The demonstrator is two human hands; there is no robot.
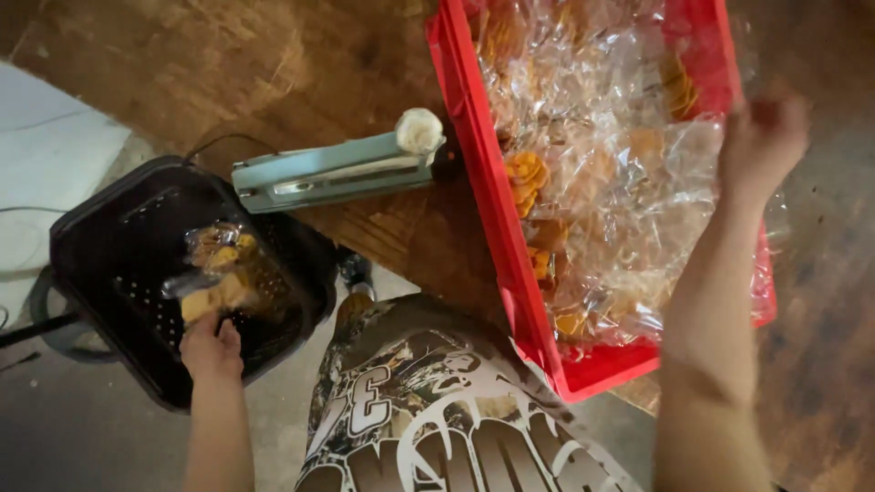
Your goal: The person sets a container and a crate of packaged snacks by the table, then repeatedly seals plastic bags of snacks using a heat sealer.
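My left hand (211, 347) hangs over a black perforated basket (100, 246) at the lower left and grips a clear plastic bag of orange snacks (217, 271) by its lower end. My right hand (762, 137) is blurred, raised over the right side of a red plastic crate (492, 200); its fingers look curled and I cannot see anything in it. The crate is full of clear bags of orange snacks (602, 155).
A pale green heat sealer (333, 173) with a white cloth-wrapped knob lies on the wooden table (255, 64) left of the crate, its cord running back. The basket stands on the grey floor (82, 437) beside a white surface. My patterned shirt fills the bottom centre.
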